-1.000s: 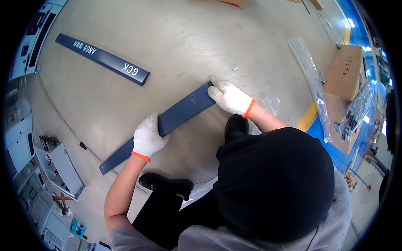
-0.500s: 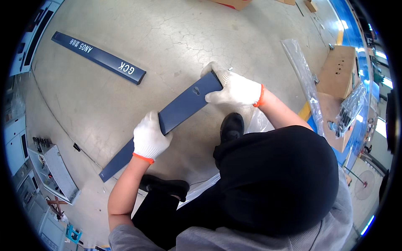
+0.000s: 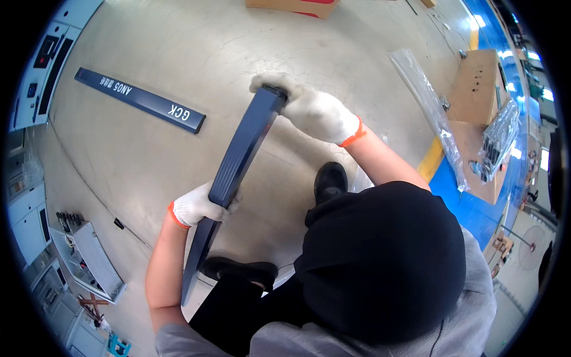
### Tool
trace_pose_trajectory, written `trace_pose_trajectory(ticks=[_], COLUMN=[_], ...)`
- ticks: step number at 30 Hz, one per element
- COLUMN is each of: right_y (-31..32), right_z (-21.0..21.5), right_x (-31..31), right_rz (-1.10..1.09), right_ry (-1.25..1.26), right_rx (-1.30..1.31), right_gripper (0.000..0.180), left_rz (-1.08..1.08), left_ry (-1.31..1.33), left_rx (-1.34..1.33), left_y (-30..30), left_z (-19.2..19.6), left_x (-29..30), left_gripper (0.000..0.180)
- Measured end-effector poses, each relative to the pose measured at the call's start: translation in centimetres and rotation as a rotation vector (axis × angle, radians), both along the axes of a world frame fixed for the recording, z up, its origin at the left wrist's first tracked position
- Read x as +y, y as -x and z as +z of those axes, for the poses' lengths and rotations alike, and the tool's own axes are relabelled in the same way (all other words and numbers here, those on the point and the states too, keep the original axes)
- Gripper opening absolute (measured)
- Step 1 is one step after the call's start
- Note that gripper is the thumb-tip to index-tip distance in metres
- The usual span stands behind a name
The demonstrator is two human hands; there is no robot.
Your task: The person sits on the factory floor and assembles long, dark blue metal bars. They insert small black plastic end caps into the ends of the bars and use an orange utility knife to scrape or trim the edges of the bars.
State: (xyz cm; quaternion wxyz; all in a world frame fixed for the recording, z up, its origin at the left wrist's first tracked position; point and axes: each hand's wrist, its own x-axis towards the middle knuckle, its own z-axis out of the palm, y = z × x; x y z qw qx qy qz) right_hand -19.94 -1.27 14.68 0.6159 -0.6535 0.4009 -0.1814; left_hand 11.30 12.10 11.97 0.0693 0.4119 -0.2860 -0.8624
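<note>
I hold a long dark blue panel [image 3: 238,160] with both hands, lifted off the concrete floor and turned nearly on edge. My left hand [image 3: 196,205], in a white glove with an orange cuff, grips it around the middle. My right hand [image 3: 312,110], gloved the same way, grips its far end. A second dark blue panel with white lettering [image 3: 140,99] lies flat on the floor to the far left, apart from both hands.
Black shoes [image 3: 330,181] stand on the floor below the panel. A long clear plastic sleeve [image 3: 428,113] and cardboard boxes [image 3: 476,89] lie at the right by a yellow and blue floor stripe [image 3: 437,157]. Grey cabinets [image 3: 89,262] line the left edge.
The panel has come up off the floor and swung from a flat diagonal to a steeper, edge-on position. Both hands kept their grip and rose with it.
</note>
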Motion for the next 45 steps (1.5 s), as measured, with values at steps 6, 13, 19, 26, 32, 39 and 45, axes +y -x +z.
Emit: trace_pose_trajectory(ticks=[6,13,19,26,32,39,45], right_y=[-0.1,-1.4,-2.8,-2.5,-0.1,5.5,13.6], right_z=[1.5,1.4,-1.3,-1.0,-7.0,-11.6,-15.3], right_x=[2.0,2.5,2.9,2.7,2.5,-1.4,-3.3], right_rz=[-0.039,-0.313,-0.707,-0.737,-0.65,-0.728,-0.895], right_ry=[0.176,0.212,0.391,0.328,0.113,0.067,0.142], right_rx=[0.305,0.365,0.169,0.194,0.292,0.625,0.797], right_gripper=[0.094,0.087,0.048,0.036,0.043,0.057,0.061], left_rz=[0.071,0.076,0.163,0.141,0.191,-0.037,-0.571], left_ry=[-0.228,-0.246,-0.339,-0.303,-0.339,-0.306,0.313], left_rx=[0.299,0.307,0.345,0.292,0.235,-0.04,-0.497], left_y=[0.9,2.8,5.7,6.0,6.9,4.5,-0.3], left_z=[-1.6,-2.0,0.1,0.5,-2.2,-3.6,-4.1], left_x=[0.3,-0.2,-0.1,-0.3,-0.8,-1.7,-2.8], left_gripper=[0.045,0.047,0.046,0.042,0.042,0.04,0.07])
